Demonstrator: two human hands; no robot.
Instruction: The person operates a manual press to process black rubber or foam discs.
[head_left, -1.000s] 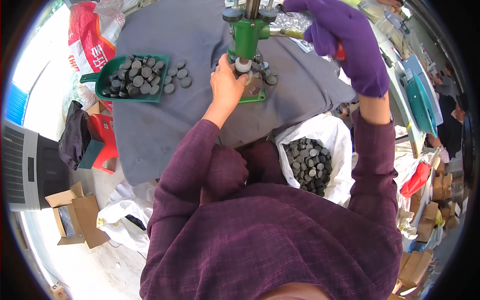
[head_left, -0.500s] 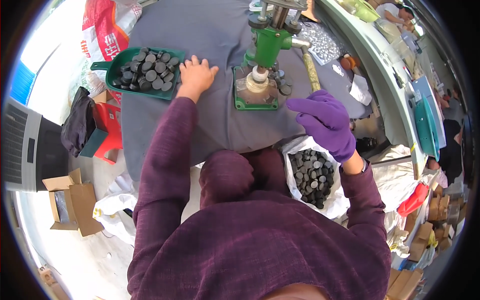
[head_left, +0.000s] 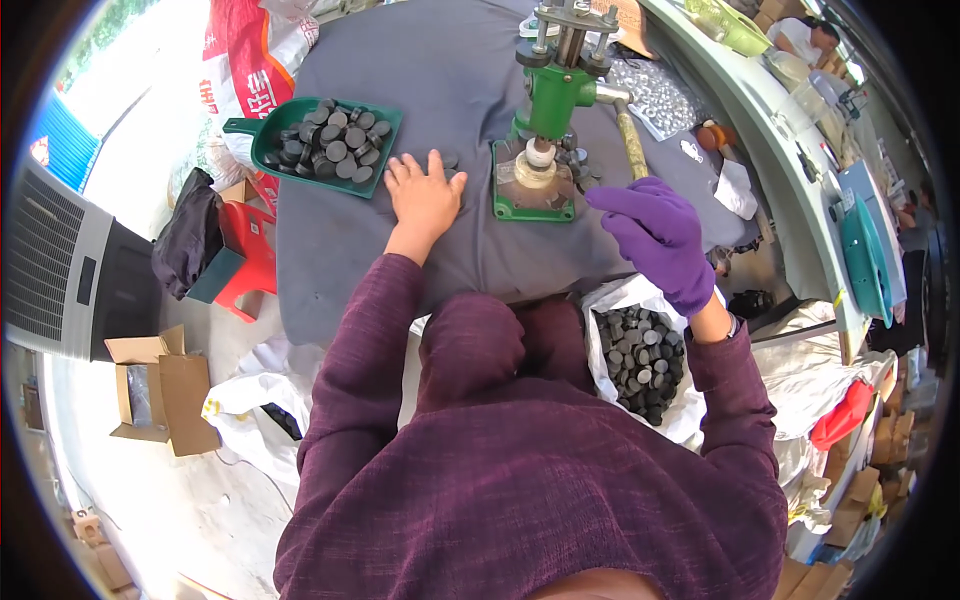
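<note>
My bare left hand (head_left: 425, 200) lies open, fingers spread, on the grey cloth (head_left: 350, 250). Beside it is a green scoop (head_left: 262, 150) heaped with dark grey round discs (head_left: 340, 140). A couple of loose discs (head_left: 450, 161) show just past its fingertips. A green hand press (head_left: 552, 105) stands to the right, its base plate (head_left: 535, 211) bearing a pale round fixture under the ram; no disc shows there. My right hand (head_left: 657, 240), in a purple glove, is closed at the lower end of the press lever (head_left: 632, 145); the glove hides the grip.
More discs (head_left: 585, 165) lie behind the press. A white sack (head_left: 688, 405) of discs stands by my right leg. Behind the lever is a bag of clear small parts (head_left: 655, 95). A red stool (head_left: 245, 265) and open carton (head_left: 185, 400) are at left. Another person (head_left: 800, 40) sits far right.
The view has shifted, moving the scene rightward. My left hand has drawn back toward me over the cloth, uncovering loose discs. My right hand stays at the lever.
</note>
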